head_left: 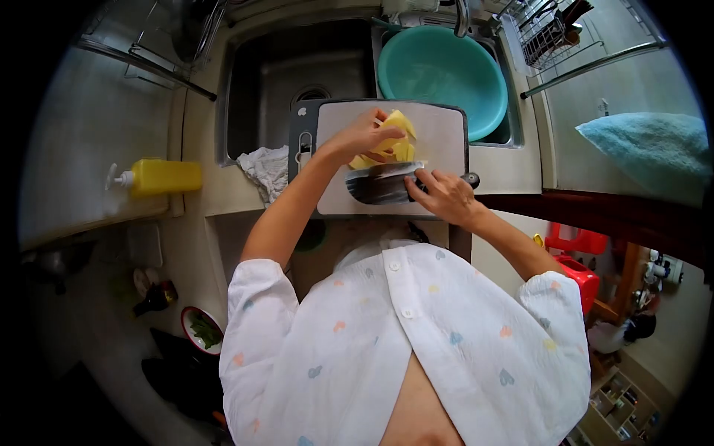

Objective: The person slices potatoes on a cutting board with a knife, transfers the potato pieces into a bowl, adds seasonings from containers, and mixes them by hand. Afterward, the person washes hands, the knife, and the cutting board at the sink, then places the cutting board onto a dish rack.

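On a cutting board [441,130] with a pale surface and a dark border lie several cut yellow food pieces [401,126], possibly potato. My left hand [366,137] curls its fingers around these pieces from the left side. A cleaver [375,187] with a broad dark blade lies in front of them, its edge side close to the pieces. My right hand [446,196] grips the cleaver where blade and handle meet, thumb and fingers on the blade. The black handle end [471,180] sticks out to the right of that hand.
Behind the board are a steel sink basin [256,82] and a turquoise tub [444,74] under the faucet [462,18]. A white cloth [265,169] lies left of the board. Further left is a yellow pump bottle [165,177]. A blue towel [651,145] hangs right.
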The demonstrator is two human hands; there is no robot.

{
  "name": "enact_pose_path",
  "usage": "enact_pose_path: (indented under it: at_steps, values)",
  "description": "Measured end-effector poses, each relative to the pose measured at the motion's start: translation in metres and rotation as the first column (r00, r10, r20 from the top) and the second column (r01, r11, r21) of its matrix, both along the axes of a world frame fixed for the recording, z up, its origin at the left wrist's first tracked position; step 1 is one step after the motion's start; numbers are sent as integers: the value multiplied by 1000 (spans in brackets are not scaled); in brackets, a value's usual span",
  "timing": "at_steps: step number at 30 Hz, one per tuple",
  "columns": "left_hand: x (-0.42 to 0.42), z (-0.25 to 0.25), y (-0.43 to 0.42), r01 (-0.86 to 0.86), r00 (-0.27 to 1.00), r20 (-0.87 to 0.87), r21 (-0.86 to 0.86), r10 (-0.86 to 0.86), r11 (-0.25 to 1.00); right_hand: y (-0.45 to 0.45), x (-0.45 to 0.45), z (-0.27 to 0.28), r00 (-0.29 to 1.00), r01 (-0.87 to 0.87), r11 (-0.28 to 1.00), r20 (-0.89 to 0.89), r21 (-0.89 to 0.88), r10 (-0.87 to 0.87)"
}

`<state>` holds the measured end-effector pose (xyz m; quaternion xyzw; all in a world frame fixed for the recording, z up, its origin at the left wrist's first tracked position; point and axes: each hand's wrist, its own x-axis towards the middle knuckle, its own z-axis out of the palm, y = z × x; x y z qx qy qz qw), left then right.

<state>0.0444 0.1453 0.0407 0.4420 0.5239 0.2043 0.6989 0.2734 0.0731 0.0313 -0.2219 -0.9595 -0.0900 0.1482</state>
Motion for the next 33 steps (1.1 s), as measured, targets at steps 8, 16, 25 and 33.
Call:
enact_pose_path:
  at_steps: [8, 16, 25, 33]
  values:
    - [-73, 30, -13, -266, 893, -223, 440, 392, 858, -30, -65, 7, 941, 189, 619, -41, -762, -337]
    - [-109, -16, -81, 234, 847, -522, 538, 102, 810, -18, -69, -15, 875, 270, 613, -76, -742, -478]
    - [-56, -30, -64, 168, 913, -406, 306, -31, 937, -18, -52, -1, 833, 291, 539, -68, -790, -549]
    - [-63, -68, -81, -190, 920, -231, 445, 317, 875, -22, -52, 2, 841, 282, 544, -69, -791, -536]
